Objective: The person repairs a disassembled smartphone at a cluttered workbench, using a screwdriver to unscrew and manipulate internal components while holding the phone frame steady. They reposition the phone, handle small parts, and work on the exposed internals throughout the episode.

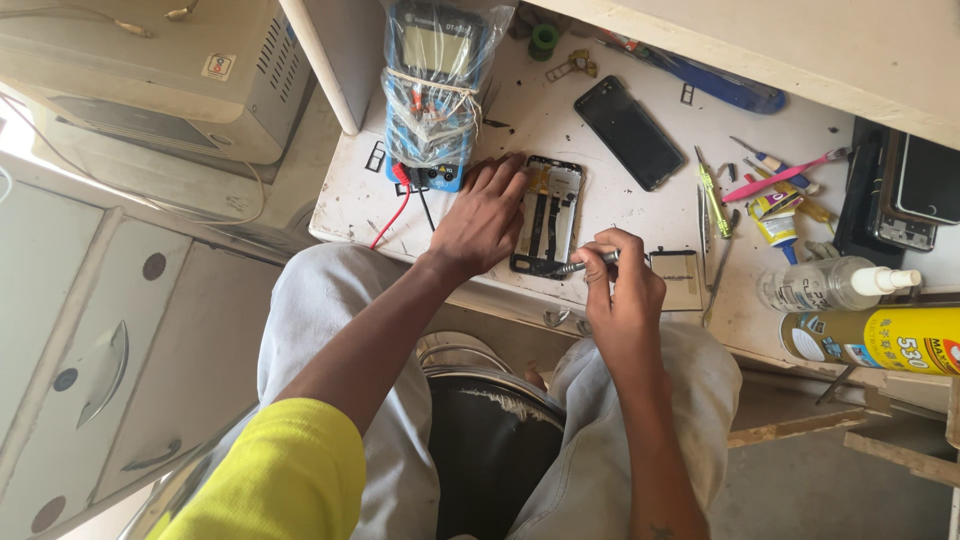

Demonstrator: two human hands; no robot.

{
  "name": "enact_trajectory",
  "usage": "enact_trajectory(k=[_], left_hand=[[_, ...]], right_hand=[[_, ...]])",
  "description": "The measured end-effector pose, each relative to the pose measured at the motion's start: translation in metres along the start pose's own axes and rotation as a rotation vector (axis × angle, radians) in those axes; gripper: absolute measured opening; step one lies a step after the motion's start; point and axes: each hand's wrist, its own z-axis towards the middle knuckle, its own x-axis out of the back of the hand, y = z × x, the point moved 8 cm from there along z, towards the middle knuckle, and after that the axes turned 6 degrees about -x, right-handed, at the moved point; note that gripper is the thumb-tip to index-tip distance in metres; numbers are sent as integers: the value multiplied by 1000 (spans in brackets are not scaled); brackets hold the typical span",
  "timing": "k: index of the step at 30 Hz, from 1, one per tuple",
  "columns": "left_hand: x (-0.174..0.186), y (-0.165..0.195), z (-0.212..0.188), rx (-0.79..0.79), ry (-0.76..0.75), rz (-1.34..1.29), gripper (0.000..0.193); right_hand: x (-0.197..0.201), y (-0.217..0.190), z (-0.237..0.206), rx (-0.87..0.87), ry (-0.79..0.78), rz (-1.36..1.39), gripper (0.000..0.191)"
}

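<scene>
An opened phone body [552,205] lies back-up on the white workbench [600,190], its insides exposed. My left hand [481,218] rests flat on the bench against the phone's left edge, fingers pressing on it. My right hand [620,280] grips a small metal screwdriver [588,264], whose tip touches the phone's lower right corner.
A plastic-wrapped multimeter [435,90] with red and black leads stands at the back left. A dark phone [628,131] lies face up behind. Tweezers, brushes, a glue tube, a clear bottle [830,284] and a yellow spray can [880,340] crowd the right. A metal stool [490,400] is between my knees.
</scene>
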Motion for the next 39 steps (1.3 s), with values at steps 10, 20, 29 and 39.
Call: enact_trajectory(k=[10,20,29,39], left_hand=[[-4,-2,-2,-1,-5,24,50],[-2,-1,-2,-3,3,10,49],[0,0,-2,-3,0,-29,52],[0,-1,-2,4,-8,-18,54]], right_hand=[[-1,2,0,-31,-12,1,15],[-4,-2,0,22,20,-17,16],[-4,-5,2,-6,95,-80,21],[-7,3,3,-126,3,-29,18]])
